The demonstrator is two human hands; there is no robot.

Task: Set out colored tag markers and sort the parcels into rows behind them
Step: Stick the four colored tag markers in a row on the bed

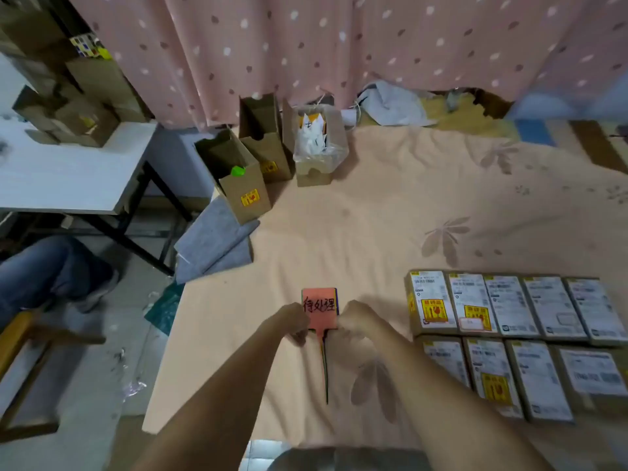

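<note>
Both hands, left hand (295, 323) and right hand (356, 320), pinch a stack of coloured tag markers, orange card with black writing on top (320, 311), above the peach floral bedspread (356, 215); labelled cardboard parcels (503, 338) lie in two rows to the right.

The stack of tag markers (320, 309) shows only its top orange tag; those beneath appear as thin coloured edges. The left hand (295, 321) and right hand (353, 320) cover its lower corners. Parcels (516, 341) run past the right edge, their label print too blurred to read.
</note>
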